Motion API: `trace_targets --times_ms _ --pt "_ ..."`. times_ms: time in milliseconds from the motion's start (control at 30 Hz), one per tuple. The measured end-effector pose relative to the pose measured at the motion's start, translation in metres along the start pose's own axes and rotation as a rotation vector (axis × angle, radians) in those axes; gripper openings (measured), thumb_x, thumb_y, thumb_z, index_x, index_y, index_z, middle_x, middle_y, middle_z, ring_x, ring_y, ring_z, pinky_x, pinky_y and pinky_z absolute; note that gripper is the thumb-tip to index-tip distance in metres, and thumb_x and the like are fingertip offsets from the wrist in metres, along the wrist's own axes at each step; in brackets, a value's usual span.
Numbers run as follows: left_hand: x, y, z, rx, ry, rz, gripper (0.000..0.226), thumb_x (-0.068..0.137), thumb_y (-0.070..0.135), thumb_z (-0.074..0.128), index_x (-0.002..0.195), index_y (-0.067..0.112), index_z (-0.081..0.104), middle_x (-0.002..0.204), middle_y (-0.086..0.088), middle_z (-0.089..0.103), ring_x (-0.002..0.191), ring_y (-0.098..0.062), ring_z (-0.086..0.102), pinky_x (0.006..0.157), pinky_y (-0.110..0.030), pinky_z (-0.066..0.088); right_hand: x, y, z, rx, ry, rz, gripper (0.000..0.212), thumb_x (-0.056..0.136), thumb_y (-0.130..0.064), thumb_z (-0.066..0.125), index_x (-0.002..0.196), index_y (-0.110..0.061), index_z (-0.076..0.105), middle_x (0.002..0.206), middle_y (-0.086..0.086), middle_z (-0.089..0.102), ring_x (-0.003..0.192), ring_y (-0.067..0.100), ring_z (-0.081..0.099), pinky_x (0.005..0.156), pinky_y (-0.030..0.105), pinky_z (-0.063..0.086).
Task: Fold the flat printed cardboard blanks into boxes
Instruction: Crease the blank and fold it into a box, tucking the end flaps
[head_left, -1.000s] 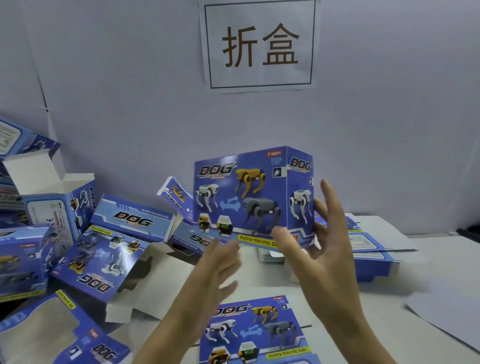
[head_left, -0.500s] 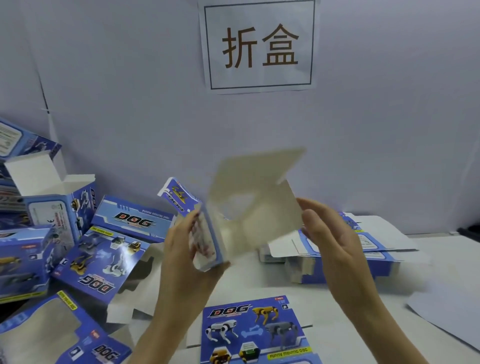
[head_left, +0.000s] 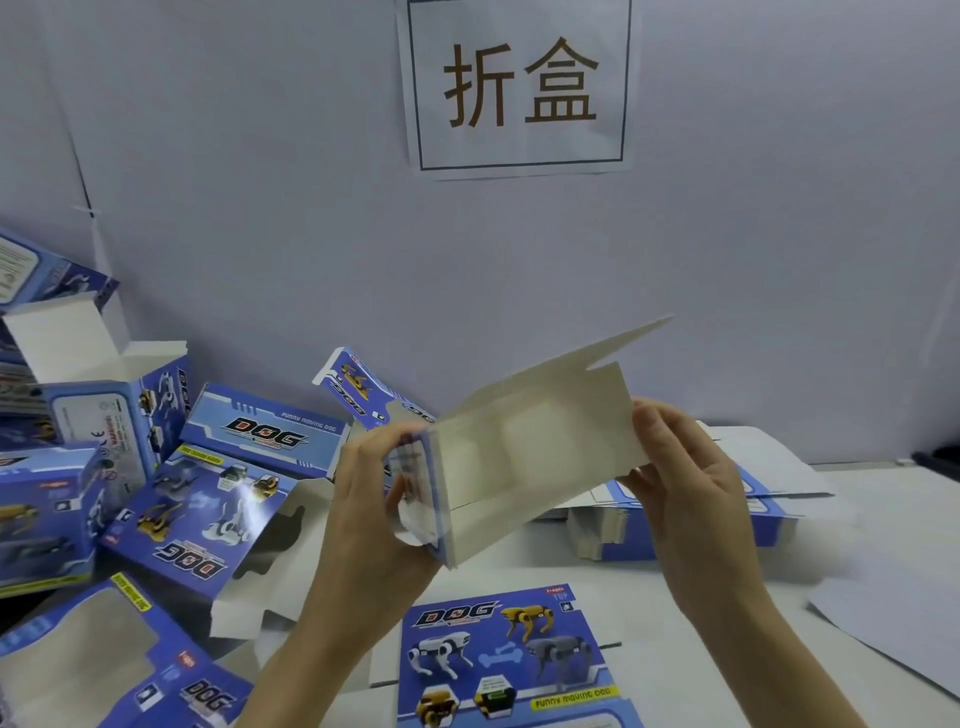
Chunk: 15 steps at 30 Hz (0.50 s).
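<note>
I hold a half-formed cardboard box (head_left: 530, 457) in the air above the table, its plain white inside turned toward me and a long flap sticking up to the right. My left hand (head_left: 374, 499) grips its blue printed left end, fingers curled round the edge. My right hand (head_left: 680, 478) holds the right end, thumb on the white panel. A flat printed blank (head_left: 509, 660) with robot dogs lies on the table right below.
Several folded and half-folded blue boxes (head_left: 208, 509) are piled at the left, one open-topped box (head_left: 104, 395) at the back left. A stack of flat blanks (head_left: 691, 525) sits behind my right hand. A sign (head_left: 519, 88) hangs on the wall.
The box showed its printed front a second ago with both hands loose near it. It has since turned its white inside toward me, and both hands now hold its ends.
</note>
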<state>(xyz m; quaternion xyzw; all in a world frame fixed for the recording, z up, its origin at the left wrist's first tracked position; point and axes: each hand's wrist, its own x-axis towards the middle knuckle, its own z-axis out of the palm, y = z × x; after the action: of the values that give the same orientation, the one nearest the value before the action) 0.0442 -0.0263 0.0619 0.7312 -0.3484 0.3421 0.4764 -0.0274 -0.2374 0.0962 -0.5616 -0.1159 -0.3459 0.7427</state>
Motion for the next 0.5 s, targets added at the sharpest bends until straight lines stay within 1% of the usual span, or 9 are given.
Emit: trace_targets --times_ms 67,133,200,233,267,333,400,467,500 --pt "-0.002 -0.001 0.0 -0.021 -0.034 -0.001 0.098 0.05 0.0 0.092 0.123 0.036 0.038 0.126 0.021 0.038 0.117 0.002 0.043 0.085 -0.012 0.05 -0.001 0.007 0.002 0.187 0.088 0.115 0.019 0.075 -0.033 0.064 0.089 -0.023 0.071 0.086 -0.004 0.072 0.074 0.008 0.066 0.063 0.02 0.054" --pt "-0.005 -0.002 0.002 -0.029 -0.055 -0.02 0.098 0.052 -0.001 0.092 0.122 0.039 0.037 0.126 0.015 0.04 0.117 0.002 0.043 0.085 -0.013 0.05 -0.002 0.01 0.004 0.255 0.134 0.21 0.016 0.077 -0.027 0.062 0.092 -0.022 0.067 0.085 -0.003 0.072 0.073 0.009 0.067 0.063 0.025 0.055" --pt "-0.007 -0.002 0.007 0.0 -0.047 -0.027 0.096 0.051 -0.004 0.091 0.121 0.036 0.038 0.126 0.011 0.041 0.117 0.001 0.043 0.087 -0.02 0.052 -0.003 0.012 0.004 0.043 0.151 0.153 0.014 0.08 -0.032 0.061 0.089 -0.025 0.071 0.086 -0.006 0.073 0.078 0.01 0.066 0.066 0.025 0.053" --pt "-0.007 0.001 0.01 0.014 -0.032 -0.013 0.097 0.051 -0.004 0.091 0.12 0.037 0.037 0.125 0.012 0.04 0.116 0.001 0.043 0.087 -0.022 0.052 -0.004 0.011 0.004 -0.102 0.168 0.08 0.015 0.084 -0.035 0.06 0.085 -0.028 0.074 0.083 -0.01 0.073 0.077 0.007 0.065 0.066 0.02 0.051" --pt "-0.006 0.003 0.012 0.031 -0.014 0.014 0.1 0.05 -0.004 0.091 0.12 0.04 0.035 0.123 0.014 0.04 0.115 0.001 0.043 0.088 -0.021 0.051 -0.006 0.011 0.005 -0.23 0.169 -0.007 0.02 0.087 -0.039 0.058 0.08 -0.031 0.075 0.077 -0.014 0.072 0.071 0.003 0.062 0.062 0.014 0.048" --pt "-0.005 0.005 0.013 0.093 0.023 0.09 0.101 0.048 -0.006 0.091 0.125 0.031 0.037 0.121 0.012 0.039 0.113 -0.002 0.042 0.09 -0.009 0.045 -0.007 0.009 0.006 -0.404 0.129 -0.132 0.027 0.087 -0.046 0.056 0.073 -0.032 0.074 0.064 -0.022 0.065 0.059 -0.003 0.056 0.055 0.009 0.042" --pt "-0.004 0.005 0.01 0.167 0.005 0.154 0.105 0.047 -0.009 0.09 0.129 0.027 0.035 0.128 0.004 0.037 0.12 -0.009 0.038 0.093 -0.001 0.037 -0.006 0.012 0.003 -0.607 0.084 -0.2 0.026 0.089 -0.037 0.06 0.066 -0.029 0.068 0.059 -0.019 0.063 0.056 0.0 0.053 0.053 0.011 0.039" --pt "-0.002 0.005 0.005 0.232 -0.042 0.182 0.108 0.05 -0.01 0.088 0.135 0.028 0.033 0.134 0.002 0.036 0.124 -0.01 0.036 0.091 0.003 0.035 -0.005 0.017 -0.001 -0.844 0.067 -0.205 0.041 0.094 -0.022 0.059 0.054 -0.022 0.051 0.046 -0.009 0.045 0.05 0.007 0.04 0.049 0.018 0.03" --pt "0.0 0.005 0.002 0.257 -0.052 0.174 0.109 0.052 -0.011 0.087 0.138 0.028 0.033 0.135 0.003 0.037 0.123 -0.007 0.035 0.087 0.006 0.034 -0.004 0.018 -0.002 -0.899 0.052 -0.175 0.042 0.094 -0.02 0.059 0.053 -0.017 0.049 0.045 -0.007 0.04 0.049 0.009 0.037 0.048 0.019 0.029"
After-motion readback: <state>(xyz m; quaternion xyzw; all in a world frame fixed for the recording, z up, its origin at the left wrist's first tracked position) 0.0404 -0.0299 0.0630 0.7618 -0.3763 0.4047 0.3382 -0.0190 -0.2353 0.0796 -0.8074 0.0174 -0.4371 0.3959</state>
